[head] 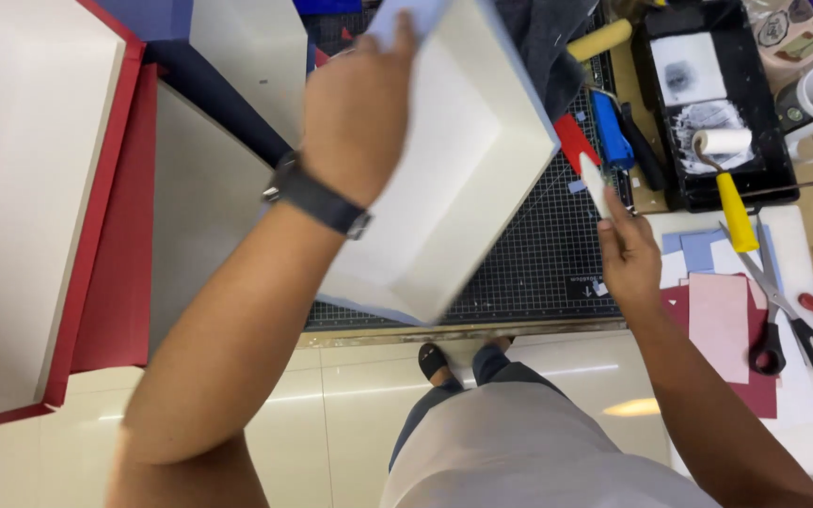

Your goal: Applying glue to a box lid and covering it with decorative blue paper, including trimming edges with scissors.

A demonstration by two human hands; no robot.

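Tilting above the black cutting mat (538,263), an open box (463,160) is gripped at its far rim by the left hand (359,113), which is closed on it. The box is shallow and rectangular, off-white inside, with pale blue covering showing along its outer edges. A slim white folding tool (595,183) is pinched in the right hand (628,259), just beside the box's right corner. Scissors (788,315) are seen on the paper sheets (722,320) to the right.
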